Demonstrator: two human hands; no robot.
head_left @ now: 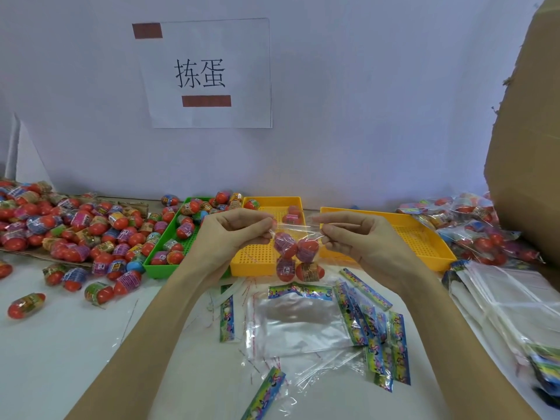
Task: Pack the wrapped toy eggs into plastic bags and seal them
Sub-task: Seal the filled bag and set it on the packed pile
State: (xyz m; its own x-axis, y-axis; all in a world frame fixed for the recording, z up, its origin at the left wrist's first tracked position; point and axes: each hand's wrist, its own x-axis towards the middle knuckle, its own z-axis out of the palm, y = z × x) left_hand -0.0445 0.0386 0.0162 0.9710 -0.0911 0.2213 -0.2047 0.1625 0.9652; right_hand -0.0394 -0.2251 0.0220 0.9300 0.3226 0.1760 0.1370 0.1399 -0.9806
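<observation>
Clear thin plastic bag (298, 237) holding four red wrapped toy eggs (295, 257), hanging above table (60, 344) between hands. Left hand (235, 230), right hand (353, 234) each pinch top corner. Film likely limp, slippery; eggs light, hard. Best hold: mouth edges.

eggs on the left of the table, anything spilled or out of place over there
Yes. The loose eggs overflow the flattened cardboard sheet they are heaped on, and several strays, such as one egg alone near the table's front edge, lie on the white table. A few more sit behind the green tray rather than in it.
</observation>
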